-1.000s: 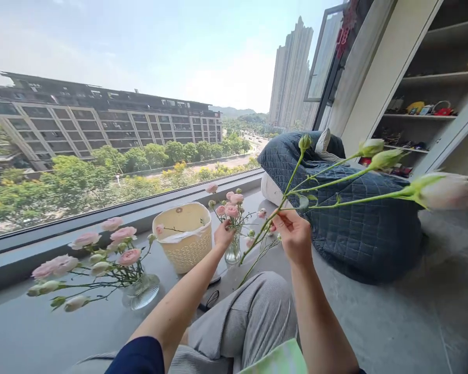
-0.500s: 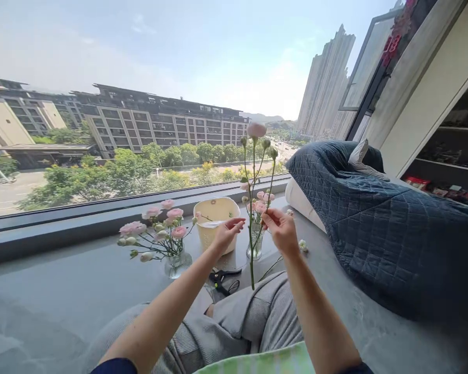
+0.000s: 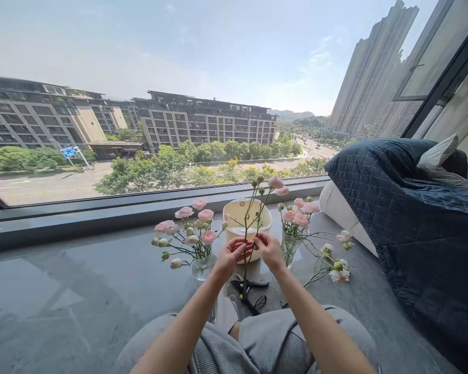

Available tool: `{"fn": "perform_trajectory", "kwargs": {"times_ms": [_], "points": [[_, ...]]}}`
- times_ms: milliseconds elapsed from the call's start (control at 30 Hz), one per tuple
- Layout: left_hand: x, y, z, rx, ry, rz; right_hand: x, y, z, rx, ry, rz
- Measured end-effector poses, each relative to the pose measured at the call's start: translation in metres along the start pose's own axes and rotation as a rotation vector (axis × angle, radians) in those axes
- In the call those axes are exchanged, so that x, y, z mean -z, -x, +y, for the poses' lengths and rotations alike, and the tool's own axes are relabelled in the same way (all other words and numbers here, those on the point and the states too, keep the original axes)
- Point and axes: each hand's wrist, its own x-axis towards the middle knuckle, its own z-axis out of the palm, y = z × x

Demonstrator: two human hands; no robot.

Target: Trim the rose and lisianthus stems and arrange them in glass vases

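Note:
A branching pink flower stem stands upright before me, with round buds and pale pink blooms at its top. My left hand is closed, its fingertips pinching the main stem. Close beside it, my right hand pinches a side branch of the same stem. Below the hands lie black pruning shears with a strap loop, partly behind the stem's lower end. A cream bucket stands just behind the hands, with some cut greenery in it.
Pink flowers fill a glass vase on the left and another glass vase on the right. Loose flower stems lie at the right on the grey sill. A dark blue quilted cover bulks up at far right.
My left hand has come over from beside the stem and now grips it. The flower stem has dropped lower and its top leans right. My view has turned left.

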Motion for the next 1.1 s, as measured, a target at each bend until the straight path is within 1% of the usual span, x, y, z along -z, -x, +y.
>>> {"fn": "perform_trajectory", "kwargs": {"times_ms": [200,300,367,400,433,467,533,600,733,833,900,1000,1100], "points": [[0.016,-0.009,-0.024,0.050,0.003,0.037,-0.002,-0.008,0.035,-0.124,-0.039,-0.030],[0.023,-0.010,-0.028,0.059,0.007,0.067,-0.002,-0.008,0.047,-0.164,-0.071,-0.068],[0.026,-0.010,-0.027,0.056,0.000,0.101,0.001,-0.008,0.054,-0.162,-0.035,-0.069],[0.027,-0.010,-0.025,0.054,-0.008,0.118,0.002,-0.008,0.058,-0.165,0.030,-0.070],[0.027,-0.011,-0.023,0.051,-0.017,0.134,0.004,-0.008,0.063,-0.175,0.157,-0.096],[0.027,-0.011,-0.021,0.048,-0.026,0.150,0.006,-0.007,0.069,-0.196,0.325,-0.150],[0.027,-0.012,-0.017,0.039,-0.038,0.180,0.006,-0.002,0.086,-0.259,0.674,-0.319],[0.027,-0.013,-0.015,0.027,-0.042,0.201,0.001,0.009,0.108,-0.340,0.896,-0.470],[0.025,-0.017,-0.013,-0.007,-0.044,0.191,-0.022,0.045,0.152,-0.474,1.060,-0.592],[0.022,-0.020,-0.010,-0.041,-0.054,0.173,-0.035,0.067,0.174,-0.494,1.157,-0.642],[0.019,-0.024,-0.005,-0.062,-0.068,0.165,-0.038,0.072,0.183,-0.473,1.209,-0.654],[0.015,-0.032,0.006,-0.109,-0.088,0.168,-0.034,0.070,0.191,-0.442,1.281,-0.643],[0.010,-0.043,0.021,-0.163,-0.087,0.187,-0.028,0.067,0.196,-0.480,1.325,-0.635]]}}
